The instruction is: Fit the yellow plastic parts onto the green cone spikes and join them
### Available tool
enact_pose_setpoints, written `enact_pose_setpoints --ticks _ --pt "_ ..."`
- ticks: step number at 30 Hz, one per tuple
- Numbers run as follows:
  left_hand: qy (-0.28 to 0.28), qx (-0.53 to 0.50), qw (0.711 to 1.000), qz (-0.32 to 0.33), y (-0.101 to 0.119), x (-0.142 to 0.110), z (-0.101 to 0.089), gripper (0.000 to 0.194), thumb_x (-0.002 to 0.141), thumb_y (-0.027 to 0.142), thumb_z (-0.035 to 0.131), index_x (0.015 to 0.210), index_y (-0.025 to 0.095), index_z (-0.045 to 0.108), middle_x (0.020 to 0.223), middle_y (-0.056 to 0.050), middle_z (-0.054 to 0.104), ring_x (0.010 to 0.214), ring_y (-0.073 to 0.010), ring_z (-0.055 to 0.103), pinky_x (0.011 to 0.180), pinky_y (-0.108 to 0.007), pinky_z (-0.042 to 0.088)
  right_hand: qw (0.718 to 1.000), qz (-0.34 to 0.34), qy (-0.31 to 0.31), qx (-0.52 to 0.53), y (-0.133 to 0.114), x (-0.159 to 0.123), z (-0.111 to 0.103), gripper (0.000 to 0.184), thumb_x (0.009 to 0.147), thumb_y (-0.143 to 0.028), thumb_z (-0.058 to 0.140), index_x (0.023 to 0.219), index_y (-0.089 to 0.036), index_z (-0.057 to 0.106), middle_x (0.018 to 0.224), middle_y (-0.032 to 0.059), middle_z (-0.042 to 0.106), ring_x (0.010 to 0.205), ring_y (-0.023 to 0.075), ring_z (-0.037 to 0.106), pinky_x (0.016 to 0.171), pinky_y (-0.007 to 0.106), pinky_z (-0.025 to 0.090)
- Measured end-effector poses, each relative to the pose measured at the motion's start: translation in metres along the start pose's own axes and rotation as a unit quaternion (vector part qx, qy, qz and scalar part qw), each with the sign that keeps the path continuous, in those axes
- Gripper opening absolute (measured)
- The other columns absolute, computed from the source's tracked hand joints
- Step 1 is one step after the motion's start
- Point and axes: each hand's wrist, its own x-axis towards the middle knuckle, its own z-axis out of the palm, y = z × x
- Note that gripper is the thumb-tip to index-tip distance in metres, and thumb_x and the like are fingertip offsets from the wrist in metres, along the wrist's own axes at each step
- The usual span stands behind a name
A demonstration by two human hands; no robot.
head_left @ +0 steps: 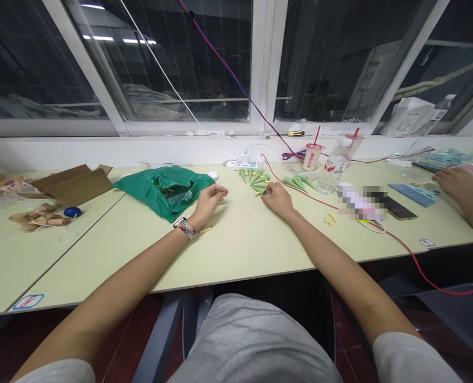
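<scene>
Night-dark windows [188, 64] line the far side of a pale green desk [240, 250], where the person's forearms lie across the top. The right hand [278, 201] bends forward, its fingers [267, 188] curled down at the edge of a cluster of green plastic cones [256, 182], touching or almost touching the nearest ones; whether it has hold of a piece cannot be told from this view. Small yellow pieces [258, 193] lie among the cones by those fingers. The left hand [209, 202] rests loosely curled on the desk, left of the cones and apart from them, with nothing visible in it. A watch with a woven band [185, 228] circles its wrist, and a small yellow stick [205, 230] lies just beside. A red wire [300, 192] runs past the right hand, with a second group of green cones [298, 182] beyond it. Farther back stand a power strip [240, 165], a cup with a red straw [313, 156] and a plastic water bottle [332, 167]. A green plastic bag [165, 191] and a cardboard box [73, 184] lie to the left, and a co-worker's hand [454, 183] rests at the right edge.
</scene>
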Motion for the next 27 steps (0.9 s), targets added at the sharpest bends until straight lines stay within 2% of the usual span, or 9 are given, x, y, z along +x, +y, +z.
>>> enact_pose_setpoints --ticks 6,9,13,16,19,23,27 --pt "-0.005 -0.005 1.0 0.0 0.001 0.0 0.0 0.018 0.076 0.032 0.068 0.087 0.018 0.074 0.096 -0.008 0.074 0.095 -0.0239 0.069 0.086 -0.038 0.055 1.0 0.001 0.013 0.011 -0.005 -0.002 -0.001 0.03 0.087 -0.04 0.073 0.11 -0.023 0.066 0.113 0.008 0.068 0.101 0.0263 0.064 0.081 0.036 0.049" --pt "-0.004 -0.001 1.0 -0.002 0.001 0.0 0.0 0.019 0.076 0.033 0.068 0.087 0.019 0.074 0.097 -0.008 0.074 0.097 -0.0239 0.069 0.087 -0.037 0.055 0.997 -0.021 0.068 0.024 0.003 0.004 -0.007 0.031 0.096 -0.046 0.06 0.115 -0.021 0.066 0.111 0.0095 0.069 0.1 0.0265 0.063 0.084 0.037 0.048" --pt "-0.005 0.002 1.0 -0.005 0.001 0.0 -0.001 0.02 0.077 0.033 0.068 0.088 0.019 0.075 0.098 -0.008 0.074 0.1 -0.0243 0.068 0.087 -0.037 0.055 0.987 0.001 0.155 -0.03 0.034 0.017 -0.02 0.034 0.105 -0.035 0.04 0.116 -0.016 0.067 0.116 0.0172 0.068 0.107 0.031 0.058 0.093 0.041 0.045" --pt "-0.004 0.003 1.0 -0.002 0.0 0.0 0.0 0.019 0.077 0.033 0.068 0.088 0.019 0.076 0.097 -0.008 0.074 0.099 -0.0243 0.068 0.087 -0.037 0.055 0.985 0.042 0.139 -0.093 0.059 0.023 -0.026 0.037 0.103 -0.026 0.038 0.119 -0.011 0.068 0.121 0.0233 0.067 0.115 0.0362 0.053 0.101 0.047 0.04" --pt "-0.003 0.002 1.0 -0.003 -0.001 0.0 0.0 0.018 0.077 0.033 0.069 0.087 0.019 0.076 0.097 -0.008 0.074 0.098 -0.0243 0.068 0.087 -0.037 0.056 0.986 0.055 0.107 -0.12 0.072 0.026 -0.026 0.039 0.101 -0.02 0.037 0.123 -0.008 0.067 0.118 0.0249 0.068 0.114 0.0372 0.052 0.106 0.051 0.036" --pt "-0.001 -0.004 1.0 -0.01 -0.003 0.001 0.0 0.018 0.077 0.033 0.07 0.088 0.019 0.076 0.097 -0.008 0.074 0.099 -0.0244 0.068 0.087 -0.037 0.056 0.989 0.048 0.082 -0.114 0.076 0.028 -0.021 0.038 0.099 -0.016 0.039 0.121 -0.008 0.068 0.113 0.0235 0.069 0.112 0.0363 0.053 0.108 0.053 0.035" --pt "-0.003 -0.002 1.0 -0.012 -0.002 0.001 0.0 0.018 0.076 0.033 0.07 0.087 0.02 0.076 0.097 -0.008 0.075 0.099 -0.0247 0.069 0.087 -0.037 0.056 0.989 0.059 0.072 -0.113 0.076 0.028 -0.02 0.04 0.098 -0.014 0.039 0.124 -0.007 0.069 0.119 0.0263 0.067 0.118 0.0383 0.051 0.107 0.054 0.036"
